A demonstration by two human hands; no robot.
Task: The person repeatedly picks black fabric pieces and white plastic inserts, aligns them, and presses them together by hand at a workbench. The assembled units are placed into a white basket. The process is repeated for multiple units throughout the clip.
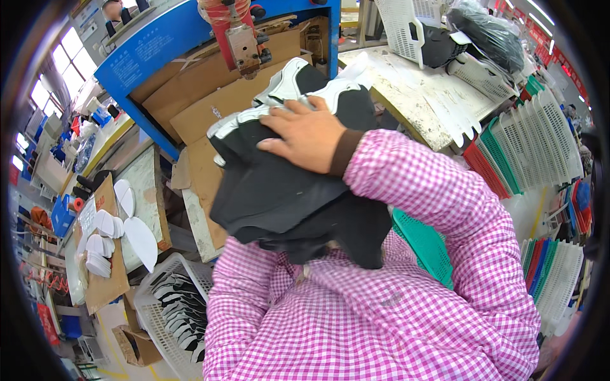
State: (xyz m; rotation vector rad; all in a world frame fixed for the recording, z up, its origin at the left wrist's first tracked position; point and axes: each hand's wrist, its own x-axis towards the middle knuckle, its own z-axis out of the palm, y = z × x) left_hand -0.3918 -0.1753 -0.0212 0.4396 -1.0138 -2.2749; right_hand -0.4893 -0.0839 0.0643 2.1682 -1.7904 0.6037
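A thick pile of black shoe uppers with white trim (286,190) rests against my front, below the machine head. My right hand (304,134) lies on top of it, palm down with fingers spread, near the white-trimmed edges. My left forearm, in a pink-and-white checked sleeve (238,298), runs up under the pile. The pile hides my left hand, so its fingers do not show. More white trim (276,86) sticks out at the far side of the pile, under the machine head.
A blue machine frame (152,60) with a red-and-metal head (241,44) stands ahead, lined with cardboard (210,114). At lower left is a white basket (149,305) of black-and-white pieces. White oval pieces (140,242) lie left. Right are a worn table (406,89), stacked baskets (534,140) and a green basket (422,244).
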